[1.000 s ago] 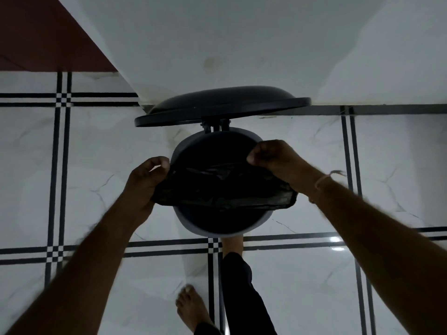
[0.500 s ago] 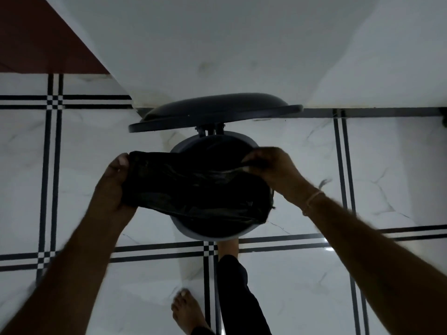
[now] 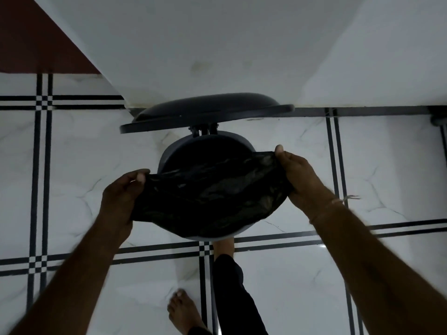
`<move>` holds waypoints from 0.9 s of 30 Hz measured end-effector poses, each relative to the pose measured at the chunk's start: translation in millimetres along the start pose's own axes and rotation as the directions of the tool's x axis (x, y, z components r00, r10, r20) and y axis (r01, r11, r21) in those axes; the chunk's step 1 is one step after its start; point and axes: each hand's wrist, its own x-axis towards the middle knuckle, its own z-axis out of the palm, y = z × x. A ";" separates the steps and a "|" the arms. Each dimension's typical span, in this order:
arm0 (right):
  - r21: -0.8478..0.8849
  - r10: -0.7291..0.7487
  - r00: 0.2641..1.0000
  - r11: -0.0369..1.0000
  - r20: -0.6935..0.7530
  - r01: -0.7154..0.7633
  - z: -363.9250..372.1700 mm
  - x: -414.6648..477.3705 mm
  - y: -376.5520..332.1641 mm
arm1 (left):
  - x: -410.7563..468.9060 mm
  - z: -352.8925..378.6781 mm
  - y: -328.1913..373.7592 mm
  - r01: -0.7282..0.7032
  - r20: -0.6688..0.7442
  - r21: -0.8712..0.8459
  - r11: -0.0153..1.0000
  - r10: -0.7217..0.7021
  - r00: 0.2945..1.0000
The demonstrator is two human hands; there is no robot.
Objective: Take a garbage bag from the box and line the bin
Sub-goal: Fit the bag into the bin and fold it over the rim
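The floor [image 3: 79,165] is glossy white marble-look tile, each slab edged with paired black lines that cross in small checkered squares. A round grey plastic bin [image 3: 167,157] stands on it just in front of a white wall [image 3: 217,56], its dark domed lid [image 3: 208,110] tipped up at the hinge. One bare foot [image 3: 223,246] reaches the bin's near edge, its front hidden by the bin. Another bare foot [image 3: 183,310] rests flat on the tiles, nearer the camera.
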 end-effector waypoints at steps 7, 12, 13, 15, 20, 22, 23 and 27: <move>0.165 0.070 0.989 0.982 0.130 -0.091 -26.1 36.5 -1.0 | 20.4 -13.8 3.5 0.197 0.298 -0.275 0.941 -0.111 0.948; -0.018 0.014 0.959 1.000 0.283 -0.010 -25.1 37.8 6.9 | 24.4 -1.4 -0.1 0.146 0.250 -0.352 0.925 -0.057 0.967; -0.033 0.000 0.958 0.999 0.286 0.010 -24.8 40.8 8.0 | 24.9 1.2 -0.1 0.119 0.236 -0.344 0.932 -0.037 0.971; -0.082 -0.029 0.961 0.995 0.275 0.053 -21.8 47.5 9.4 | 30.0 2.2 -2.5 0.107 0.214 -0.305 0.946 -0.041 0.976; -0.164 -0.092 0.966 0.977 0.240 0.133 -12.4 60.7 10.4 | 35.4 6.1 4.2 0.024 0.201 -0.234 0.972 0.024 0.979; -0.166 -0.117 0.966 0.973 0.232 0.158 -6.2 67.8 5.2 | 42.1 9.0 6.3 -0.023 0.226 -0.209 0.978 0.071 0.971; -0.166 -0.125 0.966 0.972 0.228 0.165 -3.6 72.4 1.6 | 46.5 11.3 8.1 -0.044 0.253 -0.201 0.979 0.095 0.963; -0.195 -0.137 0.970 0.965 0.203 0.177 1.5 94.5 -1.1 | 70.9 15.9 4.2 -0.068 0.252 -0.136 0.988 0.100 0.963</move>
